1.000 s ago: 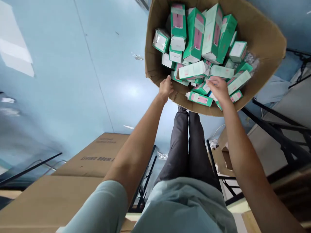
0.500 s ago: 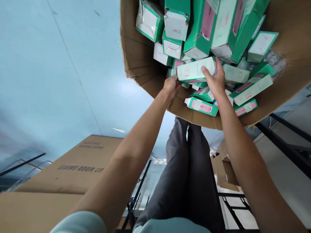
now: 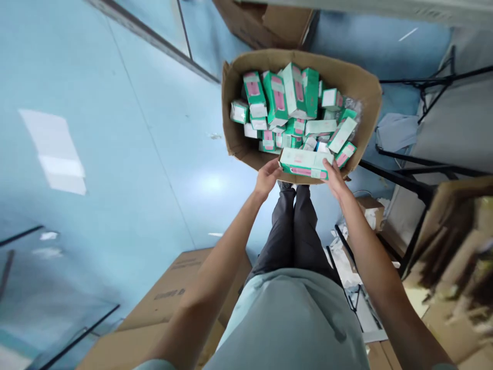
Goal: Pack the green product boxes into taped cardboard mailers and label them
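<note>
Between my two hands is a long green and white cardboard box point(image 3: 302, 158) with a pink panel on its side, held level over the near rim of a big brown carton point(image 3: 367, 97). My right hand point(image 3: 334, 176) grips its right end, thumb on top. At the box's left end, my left hand point(image 3: 267, 177) has its fingers closed against the edge; the fingertips are partly hidden. Several similar green and white boxes point(image 3: 276, 97) lie jumbled inside the carton, and some clear plastic wrap point(image 3: 352, 107) sits at its right side.
Large closed cartons point(image 3: 154, 303) stand at the lower left. Black metal frame legs point(image 3: 400, 180) run along the right, near a carton of flattened cardboard point(image 3: 450, 246). Another brown carton point(image 3: 269, 23) is beyond the big one, on the pale blue floor point(image 3: 154, 169).
I have straightened up, so the carton looks smaller and farther off. The held box has come out toward me, over the near rim, and turned to show its pink side.
</note>
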